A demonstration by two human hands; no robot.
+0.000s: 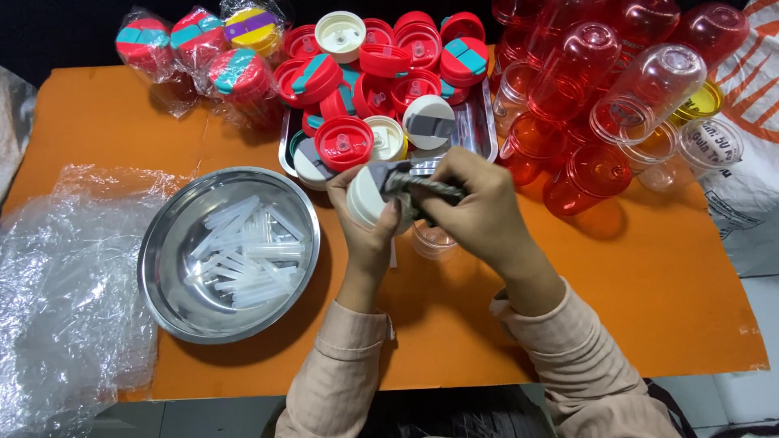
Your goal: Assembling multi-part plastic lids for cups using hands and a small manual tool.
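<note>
My left hand (367, 223) grips a white round lid (364, 197) just above the orange table top. My right hand (475, 203) presses a dark grey patterned cloth (422, 187) against that lid. A small clear cup (432, 240) stands on the table right under both hands. Beige sleeves cover both forearms.
A steel bowl (166, 243) of clear plastic straws sits at the left. A metal tray (479, 130) behind the hands holds several red and white lids. Bagged lids (199, 45) lie at the back left. Red and clear tumblers (600, 89) are piled at the right. Crumpled clear plastic (65, 284) covers the left edge.
</note>
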